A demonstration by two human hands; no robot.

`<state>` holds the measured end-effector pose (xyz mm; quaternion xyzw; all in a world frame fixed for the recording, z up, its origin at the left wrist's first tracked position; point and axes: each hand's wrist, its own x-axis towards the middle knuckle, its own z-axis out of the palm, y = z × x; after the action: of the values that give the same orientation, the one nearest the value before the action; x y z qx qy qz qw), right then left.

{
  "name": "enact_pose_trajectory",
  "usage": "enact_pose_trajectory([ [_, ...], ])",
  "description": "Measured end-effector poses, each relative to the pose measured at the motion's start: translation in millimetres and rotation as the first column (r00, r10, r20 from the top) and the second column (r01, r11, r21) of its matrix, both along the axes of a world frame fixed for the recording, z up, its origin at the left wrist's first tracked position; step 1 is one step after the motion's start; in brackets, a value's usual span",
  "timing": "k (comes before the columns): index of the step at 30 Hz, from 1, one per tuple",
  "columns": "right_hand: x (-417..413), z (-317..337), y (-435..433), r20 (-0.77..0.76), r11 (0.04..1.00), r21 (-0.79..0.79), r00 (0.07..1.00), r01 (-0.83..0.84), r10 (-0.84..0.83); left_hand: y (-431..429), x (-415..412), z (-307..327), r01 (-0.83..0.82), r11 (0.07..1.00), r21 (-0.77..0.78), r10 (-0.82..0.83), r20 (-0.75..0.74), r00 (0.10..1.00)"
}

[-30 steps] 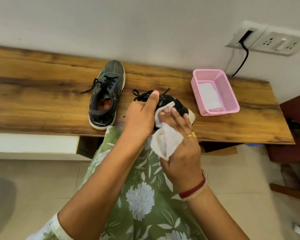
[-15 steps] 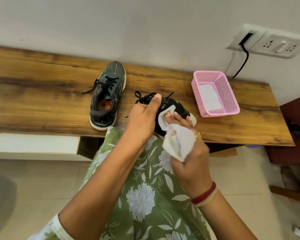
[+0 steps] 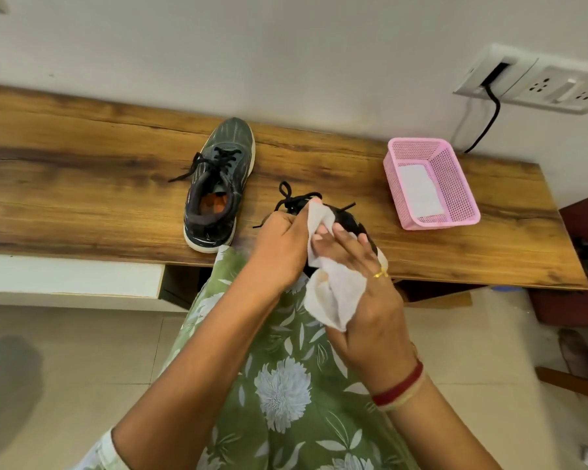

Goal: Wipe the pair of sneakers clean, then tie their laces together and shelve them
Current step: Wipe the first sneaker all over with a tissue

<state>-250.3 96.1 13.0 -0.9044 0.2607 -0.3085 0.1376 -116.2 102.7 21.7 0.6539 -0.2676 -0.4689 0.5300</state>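
Note:
One dark grey sneaker (image 3: 218,184) with black laces stands on the wooden shelf top (image 3: 82,184), toe toward the wall. The second sneaker (image 3: 348,220) is black-looking and mostly hidden behind my hands, held just above the shelf's front edge. My left hand (image 3: 279,249) grips it from the left side. My right hand (image 3: 364,286) holds a white wipe (image 3: 333,293) and presses its upper end against the shoe's top, near the laces (image 3: 292,198).
A pink mesh basket (image 3: 455,195) with a white wipe lying inside stands on the shelf at the right. A wall socket plate (image 3: 540,83) with a black cable hangs above it. A white drawer unit (image 3: 72,276) sits under the shelf at left. Tiled floor lies below.
My right hand slid down the held sneaker with the wipe, then came back up, so the wipe now covers the shoe's top by the laces. The left hand kept its grip.

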Motion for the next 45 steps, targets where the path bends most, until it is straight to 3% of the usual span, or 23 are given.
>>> enact_pose_trajectory([
  [2,-5,-3,-4,-0.011,0.998,-0.067,1.0,0.001,-0.002,0,-2,-2,0.037,0.999,0.008,-0.038,0.035,0.999],
  [5,-5,-4,-4,-0.012,0.998,-0.046,0.999,0.051,-0.051,0,-6,-6,0.074,0.997,0.034,-0.076,0.051,0.996],
  [15,-19,-10,1,-0.078,0.989,-0.119,0.994,-0.087,0.078,6,-5,-14,0.098,0.995,0.005,-0.098,0.06,0.993],
  [19,-15,-7,-5,-0.045,0.997,-0.074,0.999,0.013,-0.017,3,-5,-13,0.087,0.996,0.004,-0.087,0.097,0.991],
  [22,-15,-8,6,-0.105,0.998,-0.054,0.994,-0.03,0.024,6,-5,-18,0.132,0.991,0.0,-0.131,0.09,0.987],
  [24,-23,-1,12,-0.004,0.988,0.132,0.997,-0.074,0.075,12,-2,-21,0.152,0.988,-0.013,-0.15,0.098,0.984],
  [26,-30,11,8,0.274,0.901,0.434,0.955,-0.017,-0.115,17,1,-23,0.157,0.986,-0.055,-0.15,0.109,0.983],
  [28,-32,18,-1,0.502,0.775,0.632,0.749,0.025,-0.433,19,5,-27,0.156,0.984,-0.086,-0.146,0.109,0.983],
  [29,-31,18,-4,0.533,0.742,0.669,0.667,0.045,-0.521,20,6,-29,0.161,0.983,-0.092,-0.15,0.12,0.981],
  [30,-28,18,-6,0.53,0.738,0.673,0.657,0.059,-0.536,21,6,-30,0.174,0.98,-0.093,-0.16,0.144,0.977],
  [35,-5,-1,22,0.243,0.838,0.545,0.949,0.037,-0.2,28,0,-33,0.183,0.977,-0.111,-0.152,0.237,0.959],
  [40,-9,-21,26,0.025,0.968,0.242,0.997,0.067,-0.075,34,-1,-36,0.168,0.98,-0.106,-0.131,0.292,0.947],
  [43,-10,-26,18,0.001,0.953,0.257,0.986,0.161,-0.167,35,-7,-39,0.154,0.986,-0.06,-0.127,0.32,0.939],
  [45,-15,-30,19,0.003,0.963,0.235,0.99,0.134,-0.138,37,-6,-45,0.132,0.99,-0.046,-0.113,0.291,0.95],
])
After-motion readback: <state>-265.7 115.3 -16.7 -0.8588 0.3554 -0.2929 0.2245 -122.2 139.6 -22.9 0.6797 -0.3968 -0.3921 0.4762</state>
